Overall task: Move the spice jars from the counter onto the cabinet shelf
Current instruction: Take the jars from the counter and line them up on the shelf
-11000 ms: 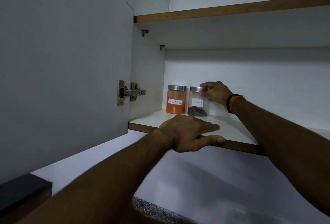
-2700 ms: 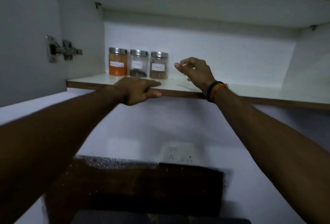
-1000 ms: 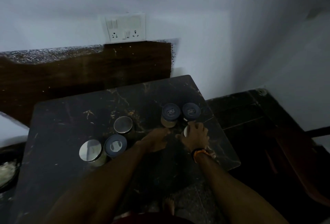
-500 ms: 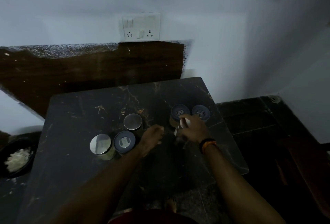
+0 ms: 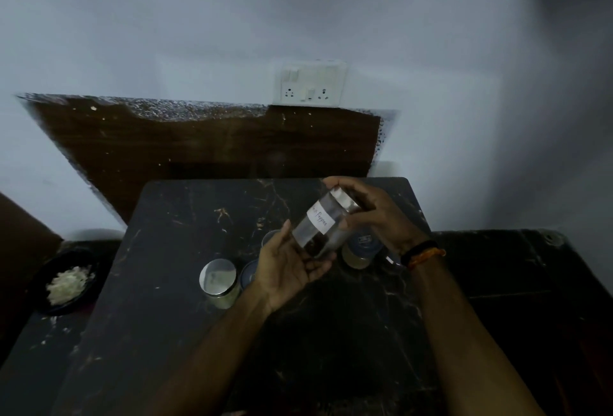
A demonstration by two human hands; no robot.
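Item in hand: pepper jar (image 5: 323,224), clear glass, cylindrical, brushed metal lid, white handwritten label, dark contents settled at its lower end. You hold it tilted above the counter (image 5: 185,283); your right hand (image 5: 374,213) clasps the lid end, your left hand (image 5: 292,263) cups the base.

Progress, judged: this jar is lifted but not shelved; the cabinet shelf is out of view.

Remaining on the counter: steel-lidded jar (image 5: 219,279) with pale contents; blue-lidded jar (image 5: 360,248); two more partly hidden behind your left hand.

Surface: black marble, polished, veined.
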